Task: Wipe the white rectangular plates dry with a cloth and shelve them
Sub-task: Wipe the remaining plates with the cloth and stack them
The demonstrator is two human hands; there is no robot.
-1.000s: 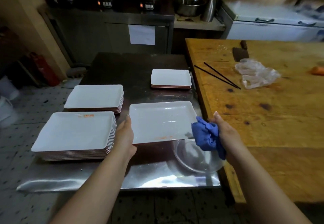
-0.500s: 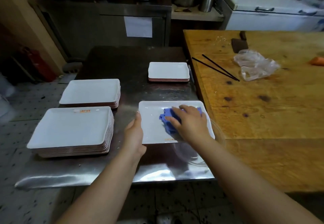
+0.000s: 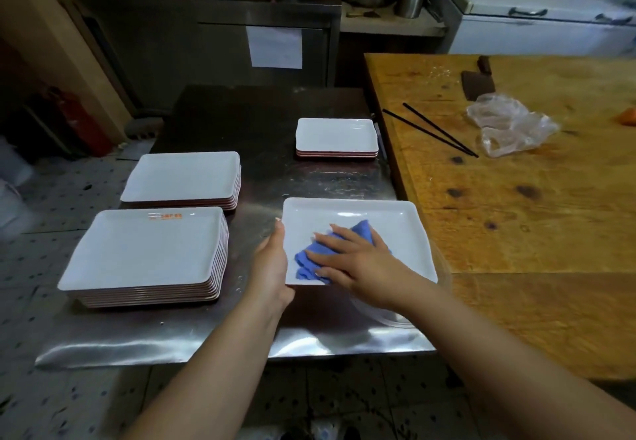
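White and rectangular, the plate [image 3: 385,233] is lying over the near right part of the steel surface [image 3: 261,178], its right side overhanging a clear bowl [image 3: 395,317]. The left hand [image 3: 272,267] is gripping the plate's left edge, thumb on top. The right hand [image 3: 358,264] is pressing a blue cloth [image 3: 311,260] onto the plate with straight, spread fingers [image 3: 330,243]. Three plate stacks [image 3: 148,253] are sitting on the same surface. Black chopsticks [image 3: 433,131] and a plastic bag [image 3: 509,126] are lying on the wooden table [image 3: 537,219].
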